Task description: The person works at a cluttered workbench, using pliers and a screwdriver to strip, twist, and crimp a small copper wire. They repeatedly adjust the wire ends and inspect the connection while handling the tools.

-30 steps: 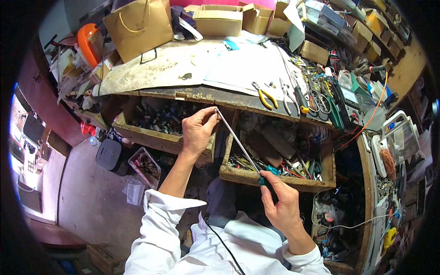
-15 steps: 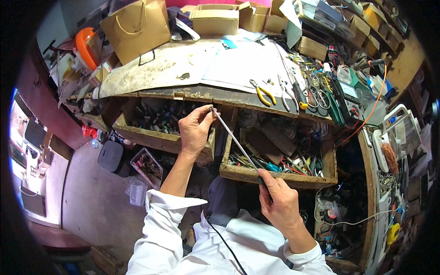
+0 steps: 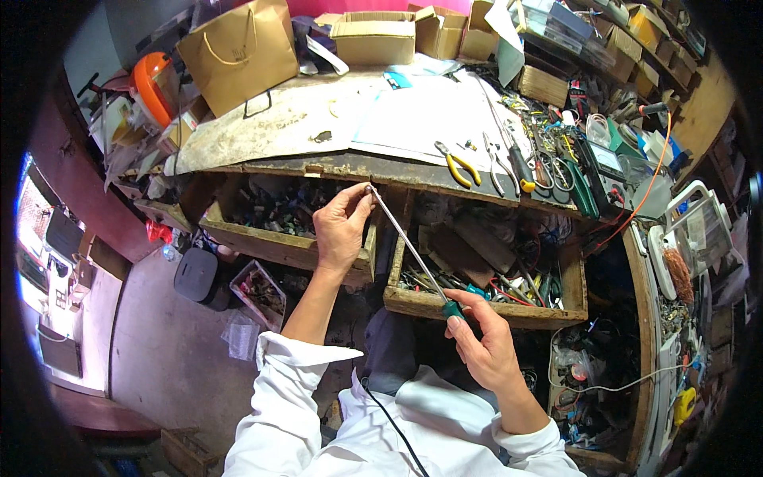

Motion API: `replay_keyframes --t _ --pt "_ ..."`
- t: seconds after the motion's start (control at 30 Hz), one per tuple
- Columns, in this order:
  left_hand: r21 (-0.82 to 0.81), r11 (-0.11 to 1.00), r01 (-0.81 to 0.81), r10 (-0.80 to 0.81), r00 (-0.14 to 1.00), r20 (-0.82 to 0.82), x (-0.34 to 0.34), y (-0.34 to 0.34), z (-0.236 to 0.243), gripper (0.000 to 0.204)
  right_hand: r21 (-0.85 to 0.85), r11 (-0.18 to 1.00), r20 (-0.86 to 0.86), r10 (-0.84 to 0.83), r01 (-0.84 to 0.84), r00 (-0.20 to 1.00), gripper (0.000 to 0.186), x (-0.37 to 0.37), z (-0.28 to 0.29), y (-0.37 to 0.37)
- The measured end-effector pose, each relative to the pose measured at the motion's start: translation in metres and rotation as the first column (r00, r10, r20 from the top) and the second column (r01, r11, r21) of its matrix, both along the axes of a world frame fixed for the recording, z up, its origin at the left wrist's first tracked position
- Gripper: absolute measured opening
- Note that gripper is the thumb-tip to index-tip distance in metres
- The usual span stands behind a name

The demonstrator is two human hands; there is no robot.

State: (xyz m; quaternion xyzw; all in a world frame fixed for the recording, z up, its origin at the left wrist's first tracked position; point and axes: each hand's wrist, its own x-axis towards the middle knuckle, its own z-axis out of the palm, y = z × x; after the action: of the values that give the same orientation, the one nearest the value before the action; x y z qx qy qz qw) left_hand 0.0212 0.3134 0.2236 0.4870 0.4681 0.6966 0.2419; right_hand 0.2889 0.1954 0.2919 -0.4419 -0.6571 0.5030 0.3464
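Note:
A long-shafted screwdriver [image 3: 409, 245] with a green handle runs slantwise between my hands, above the gap between two open drawers. My right hand [image 3: 486, 343] has the handle between thumb and fingers, the index finger stretched along it. At the far end of the shaft, my left hand [image 3: 340, 232] is closed in a pinch right at the tip. Whatever those fingertips hold there is too small and too covered to make out.
Beyond my hands stands a workbench [image 3: 286, 131] with yellow-handled pliers [image 3: 458, 164] near its front edge. The left drawer [image 3: 278, 241] and right drawer [image 3: 485, 308] jut toward me, full of parts and tools. An orange cable [image 3: 648, 191] hangs at the right.
The fingers of my right hand have loosened and shifted on the handle, so more of the green shows. My left hand keeps its pinch at the tip.

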Motion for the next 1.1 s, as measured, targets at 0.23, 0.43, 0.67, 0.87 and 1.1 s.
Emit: replay_keyframes --t 0.23,0.43,0.67,0.87,1.1 --pt "-0.010 0.999 -0.034 0.033 0.994 -0.101 0.002 -0.004 -0.002 0.021 0.445 0.895 0.206 -0.069 -0.031 0.976 0.035 0.004 -0.009 0.000" --pt "0.033 0.994 -0.106 0.110 0.982 -0.154 0.002 -0.005 0.006 0.020 0.372 0.928 0.101 -0.063 0.021 0.993 0.034 -0.001 -0.012 -0.004" --pt "0.245 0.939 -0.241 0.339 0.770 -0.541 0.014 0.025 0.050 0.020 0.492 0.868 0.088 -0.125 0.066 0.988 0.032 0.012 0.013 0.007" --pt "0.093 0.968 -0.235 0.243 0.764 -0.597 0.017 0.063 0.060 0.017 0.329 0.938 0.078 -0.143 0.110 0.987 0.032 0.012 0.029 0.031" --pt "-0.080 0.990 -0.116 0.042 0.789 -0.613 0.021 0.070 0.066 0.019 0.339 0.932 0.090 -0.166 0.126 0.982 0.032 0.018 0.015 0.043"
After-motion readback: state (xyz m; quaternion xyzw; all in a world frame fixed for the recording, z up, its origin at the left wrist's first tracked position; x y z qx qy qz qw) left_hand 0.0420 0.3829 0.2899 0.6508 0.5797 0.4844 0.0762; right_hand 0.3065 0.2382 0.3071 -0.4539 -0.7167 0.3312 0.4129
